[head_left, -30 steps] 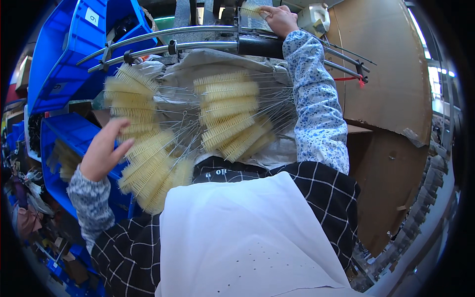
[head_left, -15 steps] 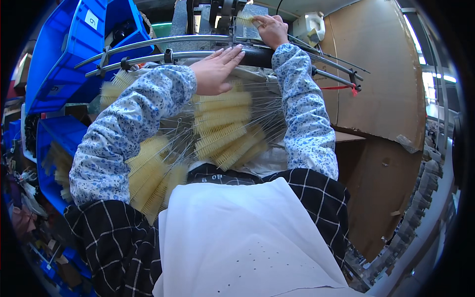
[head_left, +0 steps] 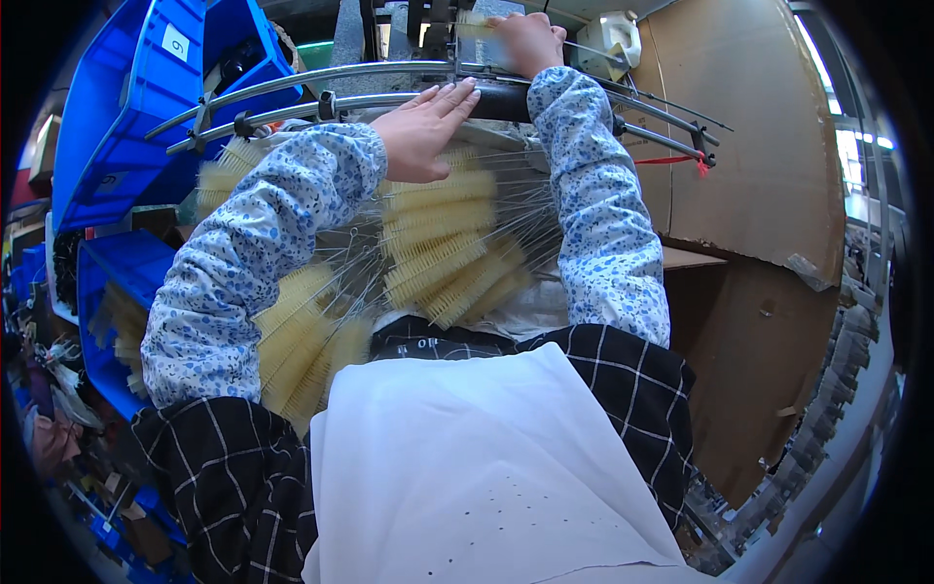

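Observation:
At the far side, my right hand (head_left: pixel 530 45) is closed and partly smeared by motion. It grips a yellow-bristled wire brush (head_left: pixel 474 26), whose bristles show left of the fingers, beside the machine's metal parts; a thin stem runs out to the right. My left hand (head_left: pixel 426 133) lies flat with fingers stretched, its fingertips at the left end of a black bar (head_left: pixel 501 102); it holds nothing. Below the hands, several yellow brushes (head_left: pixel 438 229) with looped wire stems lie in a heap. More yellow brushes (head_left: pixel 297 336) rest beside my left forearm.
Two curved chrome rails (head_left: pixel 389 99) cross in front of me, with clamps and a red tie at the right end. Blue bins (head_left: pixel 126 127) stand on the left. Cardboard sheets (head_left: pixel 749 146) wall the right side. A white plastic jug (head_left: pixel 615 44) stands behind the rails.
My right hand has shifted slightly left and farther away with the brush, its fingers now blurred. My left hand stays nearly in place. The whole view has tilted a little.

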{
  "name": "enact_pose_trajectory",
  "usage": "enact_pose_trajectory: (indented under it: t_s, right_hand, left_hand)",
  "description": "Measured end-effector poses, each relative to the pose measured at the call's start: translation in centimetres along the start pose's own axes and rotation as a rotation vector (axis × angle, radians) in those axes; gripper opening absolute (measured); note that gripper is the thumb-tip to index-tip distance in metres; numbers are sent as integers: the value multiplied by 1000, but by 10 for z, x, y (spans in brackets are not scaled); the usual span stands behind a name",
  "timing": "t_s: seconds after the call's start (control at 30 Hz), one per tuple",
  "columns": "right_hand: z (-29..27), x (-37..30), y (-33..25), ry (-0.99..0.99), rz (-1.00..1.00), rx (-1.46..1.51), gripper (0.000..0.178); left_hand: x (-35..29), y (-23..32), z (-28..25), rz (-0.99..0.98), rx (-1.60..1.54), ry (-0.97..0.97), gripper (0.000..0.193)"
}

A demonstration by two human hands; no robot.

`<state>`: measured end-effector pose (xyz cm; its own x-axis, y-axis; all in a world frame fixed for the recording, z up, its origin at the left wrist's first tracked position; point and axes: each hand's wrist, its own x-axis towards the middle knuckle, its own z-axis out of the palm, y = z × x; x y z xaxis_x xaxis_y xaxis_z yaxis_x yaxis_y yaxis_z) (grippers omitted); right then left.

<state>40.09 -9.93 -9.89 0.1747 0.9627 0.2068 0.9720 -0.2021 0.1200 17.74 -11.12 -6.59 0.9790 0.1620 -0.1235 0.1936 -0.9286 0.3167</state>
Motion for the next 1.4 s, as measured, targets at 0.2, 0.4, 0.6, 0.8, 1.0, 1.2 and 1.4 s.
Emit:
enact_pose_trajectory:
  t_s: [0.2, 0.4, 0.6, 0.8, 1.0, 1.2, 1.4]
  right_hand:
    - [9, -9, 23, 23, 64, -16, 31]
    - [-11, -41, 35, 67, 347, 30, 42]
    - [13, -48, 52, 176, 308, 324, 33]
    - [11, -34, 24, 218, 241, 329, 32]
    - [-5, -27, -7, 187, 257, 332, 25]
    - [-17, -11, -60, 124, 296, 281, 21]
    - [-22, -3, -68, 110, 311, 309, 25]
  left_hand:
    - [3, -3, -6, 11, -5, -48, 80]
    - [-2, -7, -12, -3, -65, -64, 72]
    - [-82, -18, -64, -28, -447, -122, 48]
    - [-256, -25, -70, -672, -557, -158, 33]
    - [-300, 32, -40, -930, -956, -57, 31]
    - [-292, 52, -40, -852, -1121, -116, 45]
    - [-266, 71, -66, -720, -678, -145, 51]
